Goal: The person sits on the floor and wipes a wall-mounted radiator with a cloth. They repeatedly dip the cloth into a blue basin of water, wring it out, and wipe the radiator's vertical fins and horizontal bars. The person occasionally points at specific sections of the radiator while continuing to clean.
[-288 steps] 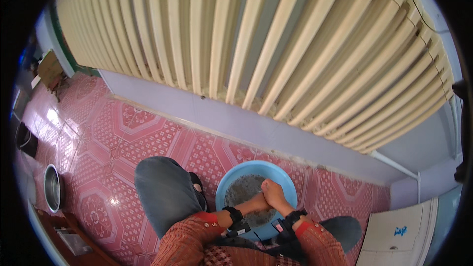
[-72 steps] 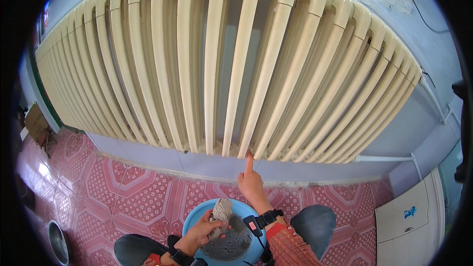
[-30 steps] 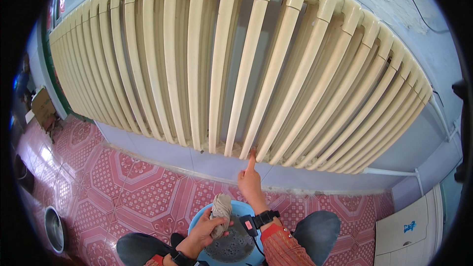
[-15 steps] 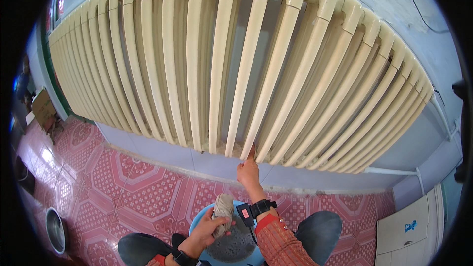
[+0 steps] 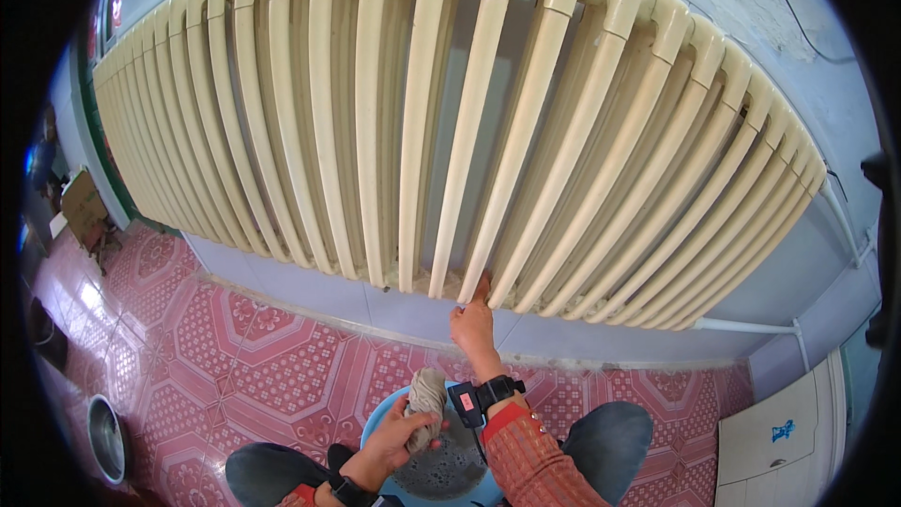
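Note:
A bunched, twisted beige-grey rag (image 5: pixel 428 399) is gripped in my left hand (image 5: pixel 389 437), fingers closed round its lower part. It is held above a light-blue basin (image 5: pixel 373 421) of murky grey water with bubbles on it. My right hand (image 5: pixel 473 324) reaches to the lower end of the cream radiator (image 5: pixel 481 122). Its index finger stretches up into a gap between two columns, while the other fingers bend beneath. Nothing shows in that hand, though its fingertip is partly hidden by the radiator.
Pink patterned tiles (image 5: pixel 272 338) cover the floor. At the left stands a metal bowl (image 5: pixel 108 439), with a cardboard box (image 5: pixel 84 209) farther back. A white cabinet (image 5: pixel 774 437) is at the lower right, below a white pipe (image 5: pixel 746 327). My knees (image 5: pixel 608 446) flank the basin.
My right index finger has shifted very slightly at the gap. The left hand and the rag stay almost where they were.

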{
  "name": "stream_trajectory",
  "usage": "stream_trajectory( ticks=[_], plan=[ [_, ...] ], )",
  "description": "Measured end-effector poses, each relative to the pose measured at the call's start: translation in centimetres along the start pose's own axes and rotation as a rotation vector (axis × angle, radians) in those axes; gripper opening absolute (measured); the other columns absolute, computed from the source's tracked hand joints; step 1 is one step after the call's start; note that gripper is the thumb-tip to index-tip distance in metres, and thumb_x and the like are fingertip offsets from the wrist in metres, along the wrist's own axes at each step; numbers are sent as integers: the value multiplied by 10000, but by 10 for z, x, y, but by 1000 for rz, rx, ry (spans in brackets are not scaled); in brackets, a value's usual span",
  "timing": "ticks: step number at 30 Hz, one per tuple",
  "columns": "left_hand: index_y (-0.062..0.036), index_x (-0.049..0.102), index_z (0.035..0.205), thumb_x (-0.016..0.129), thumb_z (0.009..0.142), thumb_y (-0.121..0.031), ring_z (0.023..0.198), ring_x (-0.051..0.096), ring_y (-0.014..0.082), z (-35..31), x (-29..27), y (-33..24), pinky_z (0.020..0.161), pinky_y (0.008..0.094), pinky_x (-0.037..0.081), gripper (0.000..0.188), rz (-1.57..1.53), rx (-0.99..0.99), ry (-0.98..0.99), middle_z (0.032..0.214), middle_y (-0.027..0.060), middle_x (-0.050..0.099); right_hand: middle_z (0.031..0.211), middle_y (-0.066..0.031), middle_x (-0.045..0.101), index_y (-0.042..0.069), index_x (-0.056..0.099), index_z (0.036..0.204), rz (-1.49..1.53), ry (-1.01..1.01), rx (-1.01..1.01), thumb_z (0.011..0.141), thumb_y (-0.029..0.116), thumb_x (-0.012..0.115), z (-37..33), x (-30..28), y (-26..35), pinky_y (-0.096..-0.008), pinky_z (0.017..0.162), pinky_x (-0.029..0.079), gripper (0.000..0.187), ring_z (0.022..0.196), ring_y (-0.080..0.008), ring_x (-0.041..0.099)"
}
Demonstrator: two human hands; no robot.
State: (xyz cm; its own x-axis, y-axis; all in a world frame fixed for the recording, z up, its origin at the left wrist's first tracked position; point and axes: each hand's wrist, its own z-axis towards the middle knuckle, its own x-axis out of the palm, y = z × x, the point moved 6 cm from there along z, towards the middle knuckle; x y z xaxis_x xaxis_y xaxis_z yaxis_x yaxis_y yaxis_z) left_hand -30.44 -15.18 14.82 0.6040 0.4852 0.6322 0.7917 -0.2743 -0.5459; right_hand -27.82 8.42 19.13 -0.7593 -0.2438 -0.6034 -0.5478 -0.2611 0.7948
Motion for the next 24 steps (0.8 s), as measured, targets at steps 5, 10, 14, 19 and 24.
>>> stream_trajectory(
  ticks=[5, 10, 14, 19, 24],
  plan=[
    [-117, 289, 1354, 652, 834, 3, 960, 664, 272, -1, -2, 2, 598, 384, 579, 645, 17, -6, -7, 1156, 150, 585, 809, -285, 652, 90, -28, 1519, -99, 16, -90, 831, 48, 533, -26, -10, -4, -484, 704, 515, 889, 785, -443, 647],
    [-116, 282, 1355, 658, 830, -2, 951, 664, 266, 1, 0, 2, 598, 379, 579, 655, 16, 13, 12, 1147, 153, 585, 761, -254, 650, 88, -3, 1519, -226, 32, -119, 836, 63, 536, -18, -7, -1, -493, 678, 517, 870, 732, -430, 644],
    [-128, 288, 1347, 657, 827, 1, 934, 661, 261, 1, -1, -1, 587, 384, 571, 650, -14, 9, -4, 1122, 143, 590, 763, -243, 655, 79, 14, 1516, -206, -6, -124, 841, 71, 538, -1, -7, 2, -499, 664, 512, 855, 720, -436, 639],
    [-126, 338, 1302, 659, 826, -19, 898, 655, 246, -6, -7, -17, 582, 384, 558, 583, -83, 156, -32, 1108, 121, 584, 788, -227, 665, 78, 53, 1510, -144, -13, -146, 864, 108, 537, -51, -7, -9, -506, 633, 512, 808, 696, -424, 641],
    [-123, 400, 1269, 629, 847, -29, 897, 654, 246, -12, -16, -28, 591, 390, 552, 489, -119, 201, -132, 1089, 107, 592, 763, -206, 664, 46, 44, 1500, -247, 44, -239, 879, 139, 538, -78, 18, 9, -509, 606, 504, 799, 661, -424, 636]
  ],
)
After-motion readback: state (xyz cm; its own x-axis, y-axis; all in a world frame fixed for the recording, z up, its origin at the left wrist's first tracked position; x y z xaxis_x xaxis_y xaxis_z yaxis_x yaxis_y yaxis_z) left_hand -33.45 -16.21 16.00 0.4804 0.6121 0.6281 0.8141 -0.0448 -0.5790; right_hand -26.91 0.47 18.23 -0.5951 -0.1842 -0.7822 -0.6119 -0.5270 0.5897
